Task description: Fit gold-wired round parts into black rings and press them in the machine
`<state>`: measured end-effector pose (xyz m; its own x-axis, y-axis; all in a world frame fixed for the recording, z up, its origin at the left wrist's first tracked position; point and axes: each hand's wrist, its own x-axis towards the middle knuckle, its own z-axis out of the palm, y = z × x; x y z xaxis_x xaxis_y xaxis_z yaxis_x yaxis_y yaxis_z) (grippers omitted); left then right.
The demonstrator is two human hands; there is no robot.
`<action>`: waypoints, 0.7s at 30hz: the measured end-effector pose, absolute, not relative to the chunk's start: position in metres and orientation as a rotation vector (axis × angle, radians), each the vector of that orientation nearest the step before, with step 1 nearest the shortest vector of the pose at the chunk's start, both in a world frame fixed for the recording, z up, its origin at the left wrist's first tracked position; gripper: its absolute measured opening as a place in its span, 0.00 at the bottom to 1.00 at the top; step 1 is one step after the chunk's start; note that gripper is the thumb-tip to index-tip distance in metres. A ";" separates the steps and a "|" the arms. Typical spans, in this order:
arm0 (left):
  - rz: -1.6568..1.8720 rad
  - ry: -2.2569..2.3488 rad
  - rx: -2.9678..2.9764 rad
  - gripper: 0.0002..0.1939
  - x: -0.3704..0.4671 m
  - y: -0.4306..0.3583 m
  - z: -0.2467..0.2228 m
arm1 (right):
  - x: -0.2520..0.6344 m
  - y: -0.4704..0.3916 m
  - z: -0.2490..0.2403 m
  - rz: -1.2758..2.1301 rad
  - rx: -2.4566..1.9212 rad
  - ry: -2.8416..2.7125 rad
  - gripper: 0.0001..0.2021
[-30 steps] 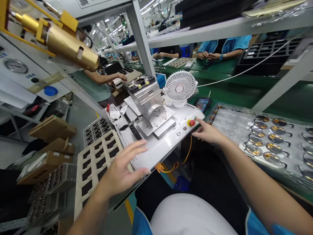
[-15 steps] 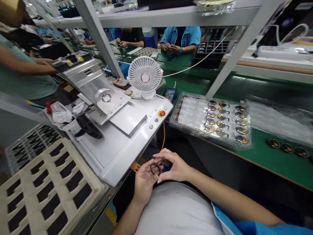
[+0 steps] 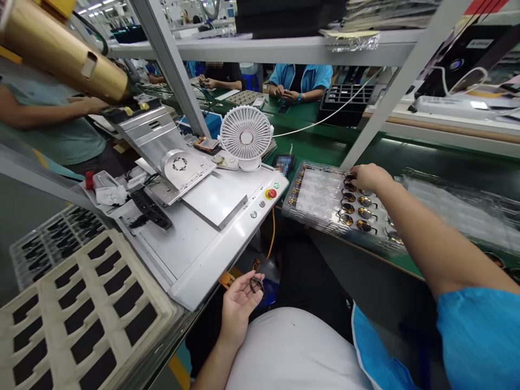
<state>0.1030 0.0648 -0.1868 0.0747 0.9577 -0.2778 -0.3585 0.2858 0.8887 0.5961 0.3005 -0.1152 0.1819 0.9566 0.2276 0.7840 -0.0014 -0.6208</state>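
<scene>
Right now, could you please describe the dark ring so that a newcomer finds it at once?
Start at the white machine, with a white fan at its far end. Just past the machine's front edge, the person's left hand holds the dark ring in its fingers. Unlike the round parts lying in the clear tray, it is in this hand.

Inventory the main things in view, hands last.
Ring: one, dark, in left hand
Round parts: over ten, dark and amber, in clear trays
Clear trays: several, transparent, on green table
Machine: one, white and silver, centre left
Fan: one, white, on machine
Moulded trays: one stack, beige, lower left
Cylinder: one, gold, upper left
People: at least three, green, black, blue clothes, background
Left hand: one, bare, holding ring
Right hand: one, bare, over clear trays
</scene>
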 end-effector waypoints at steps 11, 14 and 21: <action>1.099 1.010 0.731 0.23 0.109 0.063 -0.175 | 0.591 0.305 -0.105 0.494 -1.630 -1.697 0.21; 1.099 0.991 0.734 0.24 0.106 0.063 -0.175 | 0.562 0.278 -0.095 0.524 -1.628 -1.468 0.15; 1.001 0.767 0.871 0.36 0.112 0.071 -0.154 | 0.377 0.167 -0.127 1.278 -1.165 -1.322 0.26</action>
